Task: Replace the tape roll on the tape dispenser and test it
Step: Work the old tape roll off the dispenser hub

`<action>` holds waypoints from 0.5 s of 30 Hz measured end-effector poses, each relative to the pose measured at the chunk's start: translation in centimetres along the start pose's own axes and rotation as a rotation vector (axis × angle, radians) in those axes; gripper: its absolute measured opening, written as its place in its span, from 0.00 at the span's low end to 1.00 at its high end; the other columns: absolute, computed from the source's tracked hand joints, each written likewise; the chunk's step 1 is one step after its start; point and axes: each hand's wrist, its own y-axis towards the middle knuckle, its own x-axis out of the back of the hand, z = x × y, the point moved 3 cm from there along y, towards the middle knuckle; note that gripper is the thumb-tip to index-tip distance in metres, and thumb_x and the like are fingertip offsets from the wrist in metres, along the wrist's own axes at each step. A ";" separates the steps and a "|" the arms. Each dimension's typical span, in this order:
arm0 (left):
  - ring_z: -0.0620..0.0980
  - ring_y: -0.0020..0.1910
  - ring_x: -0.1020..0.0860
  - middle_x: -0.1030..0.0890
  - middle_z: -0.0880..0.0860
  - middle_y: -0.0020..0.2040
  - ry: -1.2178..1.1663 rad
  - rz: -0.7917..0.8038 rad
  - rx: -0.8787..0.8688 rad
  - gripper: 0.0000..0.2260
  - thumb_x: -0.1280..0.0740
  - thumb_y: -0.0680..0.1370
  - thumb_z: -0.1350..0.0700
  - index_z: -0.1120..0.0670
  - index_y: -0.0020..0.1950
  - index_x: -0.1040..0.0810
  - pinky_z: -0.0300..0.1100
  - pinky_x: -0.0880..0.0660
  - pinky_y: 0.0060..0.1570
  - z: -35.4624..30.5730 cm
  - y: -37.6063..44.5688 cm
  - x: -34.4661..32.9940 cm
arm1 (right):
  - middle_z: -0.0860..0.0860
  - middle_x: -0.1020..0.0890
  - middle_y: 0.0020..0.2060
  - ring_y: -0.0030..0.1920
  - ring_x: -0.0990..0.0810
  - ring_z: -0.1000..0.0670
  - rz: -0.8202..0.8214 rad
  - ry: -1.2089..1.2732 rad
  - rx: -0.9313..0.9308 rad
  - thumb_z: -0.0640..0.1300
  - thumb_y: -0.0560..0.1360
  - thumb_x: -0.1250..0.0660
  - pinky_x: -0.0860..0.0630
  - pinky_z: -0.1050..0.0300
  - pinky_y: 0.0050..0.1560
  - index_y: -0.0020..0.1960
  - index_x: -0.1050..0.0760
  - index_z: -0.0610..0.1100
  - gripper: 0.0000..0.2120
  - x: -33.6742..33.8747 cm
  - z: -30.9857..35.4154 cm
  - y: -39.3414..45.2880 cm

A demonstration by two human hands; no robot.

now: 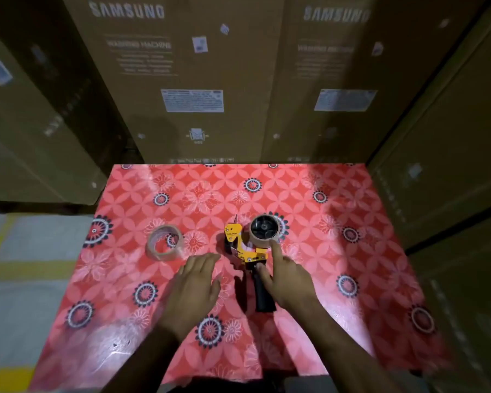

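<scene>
A yellow tape dispenser (245,249) with a black handle lies on its side on the red patterned table (352,279). A tape roll (264,231) sits on its black hub. A second, loose tape roll (165,242) lies flat to the left of the dispenser. My right hand (288,279) rests over the handle, its index finger stretched out and touching the mounted roll's edge. My left hand (194,287) hovers flat with fingers apart just left of the dispenser, holding nothing.
Tall brown cardboard boxes (193,80) stand close behind the table, and more boxes (451,165) line the right side and the back left. Grey floor with yellow lines (17,265) shows to the left of the table.
</scene>
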 end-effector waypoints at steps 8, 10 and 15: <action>0.47 0.66 0.29 0.25 0.48 0.68 -0.054 -0.002 0.031 0.21 0.41 0.81 0.48 0.49 0.74 0.33 0.48 0.29 0.66 0.8 -0.5 -0.9 | 0.43 0.18 0.49 0.47 0.18 0.38 0.184 -0.064 -0.023 0.55 0.79 0.36 0.24 0.49 0.40 0.78 0.51 0.50 0.35 -4.5 0.0 1.1; 0.47 0.66 0.30 0.25 0.48 0.68 -0.063 0.014 0.031 0.21 0.43 0.81 0.47 0.49 0.74 0.33 0.49 0.28 0.65 0.8 -1.0 -1.3 | 0.43 0.18 0.48 0.47 0.18 0.38 0.179 -0.017 -0.024 0.53 0.78 0.35 0.27 0.50 0.38 0.74 0.46 0.48 0.31 -4.7 -0.1 0.6; 0.47 0.66 0.31 0.25 0.48 0.68 -0.102 0.032 0.032 0.20 0.39 0.82 0.51 0.51 0.74 0.32 0.49 0.28 0.64 0.1 -1.9 -2.0 | 0.43 0.19 0.46 0.46 0.18 0.38 0.192 0.024 -0.011 0.52 0.77 0.34 0.29 0.51 0.36 0.71 0.44 0.49 0.28 -5.4 -0.5 -2.0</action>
